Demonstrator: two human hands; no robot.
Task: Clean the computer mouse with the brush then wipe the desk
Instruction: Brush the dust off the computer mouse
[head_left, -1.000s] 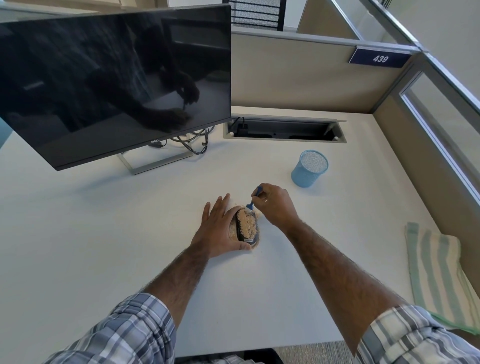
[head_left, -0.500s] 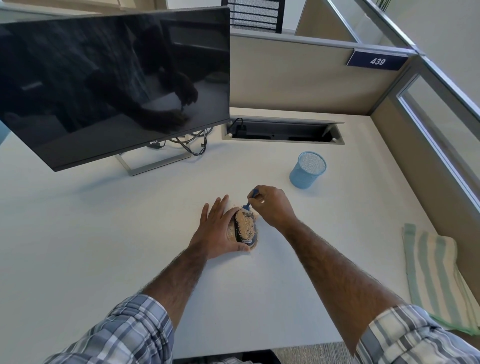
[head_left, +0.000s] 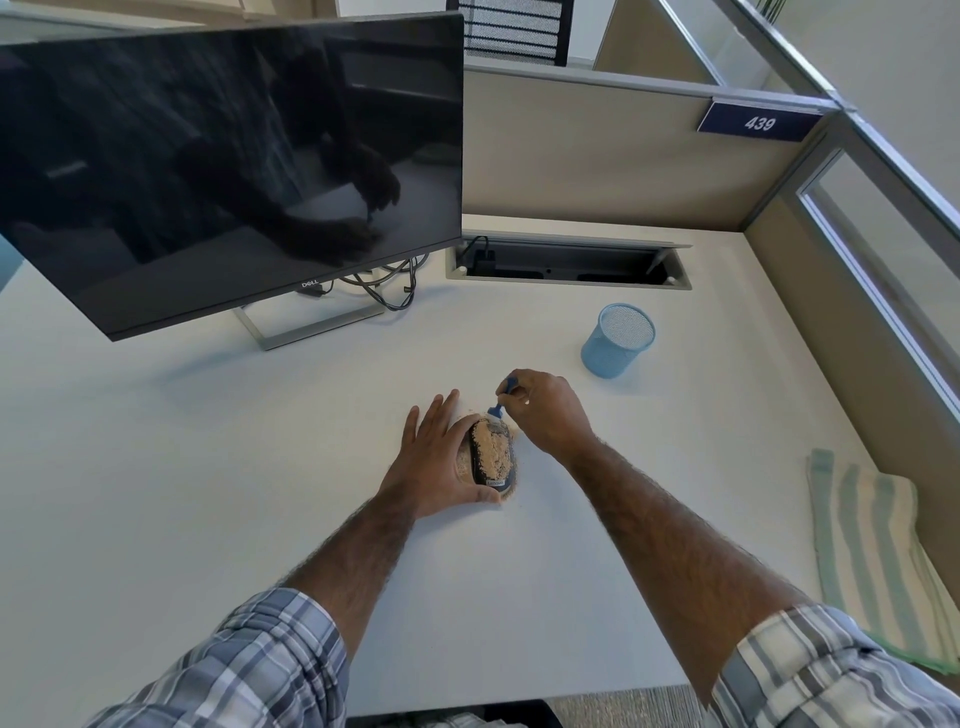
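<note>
View from my head, looking down at a white bench in an office cubicle; my two bare forearms reach forward from rolled plaid sleeves. A dark computer mouse sits on the bench at the centre of the view, its top coated in pale tan crumbs, with more crumbs scattered on the bench around its edges. My left hand steadies the mouse from its left side; the fingers are straight and spread apart, lying on the bench, and the thumb lies against the mouse's near end. My right hand is just beyond the mouse on the right, fingers curled and clamped on a small blue brush; the brush tip touches the mouse's far end. Behind and to the right stands a light blue mesh cup, apart from my hands. A dark, switched-off monitor stands at the far left; an open cable tray is set into the bench beside it. A green-and-white striped cloth lies folded at the right edge of the bench; a sign on the partition reads 439.
</note>
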